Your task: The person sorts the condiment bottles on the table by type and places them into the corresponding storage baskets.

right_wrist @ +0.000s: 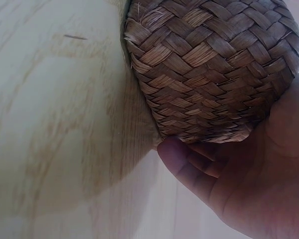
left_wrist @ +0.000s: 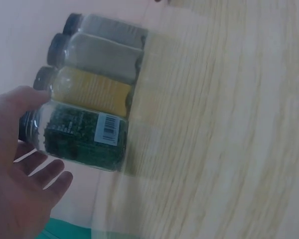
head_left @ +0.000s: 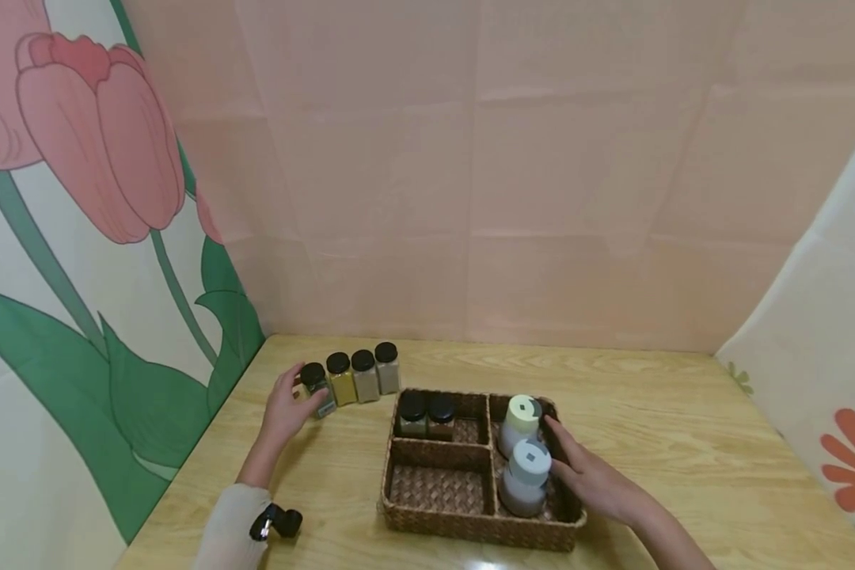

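Observation:
My left hand holds a black-capped jar of dark green flakes near its cap, thumb on one side, the other fingers spread beside it. This jar stands at the left end of a row, right beside a yellow-filled jar and two pale-filled jars. At the right wall of a divided woven basket, my right hand grips the side, with curled fingers against the outside of the weave. Two bottles with a pale yellow top and a whitish top stand inside, near that hand.
Two black-lidded jars sit in the basket's back left compartment. The front left compartment shows its woven floor. A wood-grain table lies under everything. A pink cloth hangs behind, with printed flowers on the side cloths.

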Action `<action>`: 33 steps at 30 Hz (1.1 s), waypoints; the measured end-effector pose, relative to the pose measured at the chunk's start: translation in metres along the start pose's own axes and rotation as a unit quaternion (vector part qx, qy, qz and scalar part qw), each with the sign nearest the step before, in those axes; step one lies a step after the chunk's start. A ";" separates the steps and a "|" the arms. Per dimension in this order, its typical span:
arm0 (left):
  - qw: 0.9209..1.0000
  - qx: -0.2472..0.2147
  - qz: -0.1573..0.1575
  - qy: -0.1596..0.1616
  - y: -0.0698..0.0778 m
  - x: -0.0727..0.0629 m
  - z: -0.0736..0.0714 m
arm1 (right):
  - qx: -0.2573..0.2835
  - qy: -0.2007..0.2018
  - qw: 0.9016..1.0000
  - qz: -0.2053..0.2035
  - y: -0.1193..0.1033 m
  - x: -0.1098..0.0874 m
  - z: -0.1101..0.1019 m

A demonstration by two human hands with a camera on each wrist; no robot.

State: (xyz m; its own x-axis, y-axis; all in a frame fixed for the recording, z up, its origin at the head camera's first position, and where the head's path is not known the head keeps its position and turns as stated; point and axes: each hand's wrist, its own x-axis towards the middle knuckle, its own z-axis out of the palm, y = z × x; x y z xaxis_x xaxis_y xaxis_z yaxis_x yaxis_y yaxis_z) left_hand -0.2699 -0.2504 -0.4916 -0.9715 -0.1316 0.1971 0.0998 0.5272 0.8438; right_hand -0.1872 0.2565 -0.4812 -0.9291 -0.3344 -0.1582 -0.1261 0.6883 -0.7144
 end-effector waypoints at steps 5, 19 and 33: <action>1.000 -0.007 -0.007 -0.006 -0.002 0.000 0.002 | 0.004 -0.001 1.000 -0.002 -0.001 -0.001 0.000; 1.000 -0.014 -0.014 -0.008 -0.005 0.002 0.005 | 0.002 0.003 1.000 0.005 -0.001 -0.001 0.001; 1.000 -0.011 -0.028 -0.008 -0.004 0.001 0.006 | 0.009 -0.005 1.000 0.014 -0.001 0.000 0.001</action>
State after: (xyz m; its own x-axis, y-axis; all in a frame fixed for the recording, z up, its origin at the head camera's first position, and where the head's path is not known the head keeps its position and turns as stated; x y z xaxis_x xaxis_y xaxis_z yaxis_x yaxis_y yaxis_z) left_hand -0.2730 -0.2476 -0.4972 -0.9792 -0.1457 0.1414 0.0503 0.5007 0.8642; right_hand -0.1869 0.2554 -0.4810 -0.9288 -0.3218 -0.1839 -0.0949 0.6860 -0.7214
